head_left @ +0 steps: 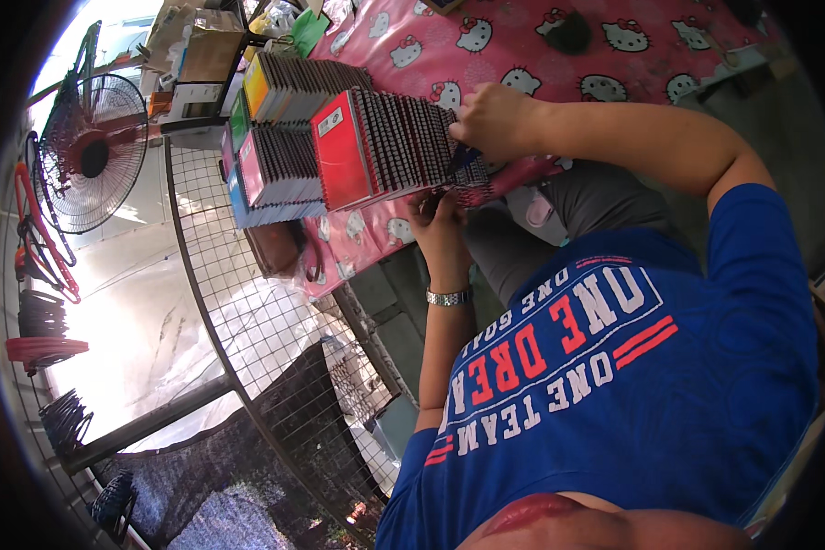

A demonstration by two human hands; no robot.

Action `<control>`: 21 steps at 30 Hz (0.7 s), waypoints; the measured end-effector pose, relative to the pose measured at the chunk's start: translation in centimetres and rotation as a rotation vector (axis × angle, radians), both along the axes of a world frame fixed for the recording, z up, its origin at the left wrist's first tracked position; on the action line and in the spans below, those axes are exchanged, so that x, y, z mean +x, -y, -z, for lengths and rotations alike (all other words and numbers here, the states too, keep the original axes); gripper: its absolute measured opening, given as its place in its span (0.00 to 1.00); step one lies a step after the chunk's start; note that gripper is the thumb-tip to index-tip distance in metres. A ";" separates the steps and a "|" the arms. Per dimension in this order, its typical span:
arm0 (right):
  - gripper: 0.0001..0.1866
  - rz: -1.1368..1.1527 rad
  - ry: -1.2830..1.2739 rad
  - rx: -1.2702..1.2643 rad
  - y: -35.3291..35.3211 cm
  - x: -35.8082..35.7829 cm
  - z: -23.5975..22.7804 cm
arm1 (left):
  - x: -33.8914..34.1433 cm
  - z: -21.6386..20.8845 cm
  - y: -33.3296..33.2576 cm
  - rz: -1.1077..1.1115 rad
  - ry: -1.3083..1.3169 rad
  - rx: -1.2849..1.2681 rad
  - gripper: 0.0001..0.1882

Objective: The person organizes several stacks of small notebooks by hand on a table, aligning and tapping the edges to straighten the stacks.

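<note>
A thick stack of red spiral-bound notebooks (344, 151) sits on the table, its rows of dark wire coils towards me. My right hand (497, 122) is closed at the coil side of the stack, fingers bent in a pinch. A small dark thing shows just below those fingers, too unclear to name. At the stack's lower edge, my left hand (438, 213), with a metal-band watch (449, 298) on its wrist, has its fingers curled around something dark that I cannot make out. More notebook stacks, with pink (257, 170) and yellow (258, 89) covers, stand beside the red one.
A pink patterned cloth (513, 41) covers the table. Beyond the notebooks are a cardboard box (213, 46) and bags. To the left are a black fan (93, 156), a wire grid (202, 202) and hangers (41, 229). A brown bag (275, 247) sits by the table edge.
</note>
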State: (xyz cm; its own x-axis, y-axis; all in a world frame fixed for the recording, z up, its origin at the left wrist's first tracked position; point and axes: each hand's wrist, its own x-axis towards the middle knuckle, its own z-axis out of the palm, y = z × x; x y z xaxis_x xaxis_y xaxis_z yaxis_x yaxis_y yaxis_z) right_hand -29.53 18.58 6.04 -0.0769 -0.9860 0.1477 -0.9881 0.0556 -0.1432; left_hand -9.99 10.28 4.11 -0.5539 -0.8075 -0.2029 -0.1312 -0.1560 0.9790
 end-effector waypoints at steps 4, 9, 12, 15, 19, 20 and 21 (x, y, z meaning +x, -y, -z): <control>0.17 -0.023 -0.166 -0.428 -0.9 -0.8 1.5 | -0.3 -0.1 -0.3 -0.041 -0.005 0.046 0.18; 0.15 -0.026 -0.084 -0.295 -0.4 -0.1 1.5 | -0.3 0.1 -0.1 -0.015 0.033 0.004 0.17; 0.15 -0.013 0.056 0.020 0.1 0.6 0.3 | -0.2 0.0 -0.1 -0.020 0.017 0.019 0.18; 0.15 0.011 0.140 0.088 -0.1 -0.1 0.9 | 0.1 0.1 0.1 -0.021 -0.002 0.026 0.17; 0.14 -0.045 -0.051 -0.484 -0.9 -0.6 2.8 | 0.5 0.3 0.6 0.009 -0.006 0.058 0.16; 0.14 -0.043 -0.051 -0.481 -0.7 -0.3 3.1 | 0.5 0.5 0.6 0.011 -0.006 0.061 0.16; 0.14 -0.056 -0.088 -0.483 -0.5 0.0 2.9 | 0.5 0.5 0.7 0.024 -0.026 0.057 0.16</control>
